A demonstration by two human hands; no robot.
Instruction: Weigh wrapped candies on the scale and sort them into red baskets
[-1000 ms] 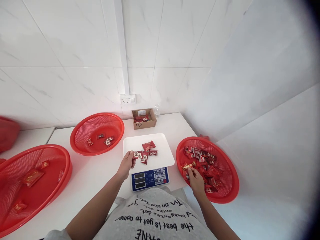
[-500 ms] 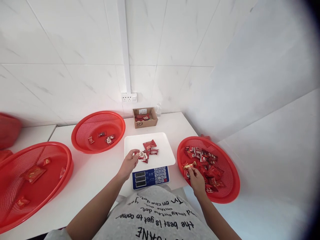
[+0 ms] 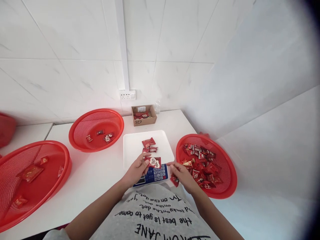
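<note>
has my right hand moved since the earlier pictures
Yes: the right hand has moved left, away from the middle of the right-hand red basket and closer to the scale.

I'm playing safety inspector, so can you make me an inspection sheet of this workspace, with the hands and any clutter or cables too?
Surface: white table, carrying a scale with a white tray and blue keypad panel, partly hidden.
Job's things: red packets on the tray; many more in the right-hand red basket.
Clutter: cardboard box holding packets, with clear plastic beside it.
Hands: left hand holds a patterned packet; right hand holds a small red packet.
Cables: nothing seen.
Surroundings: pale tiled wall with a socket.
</note>
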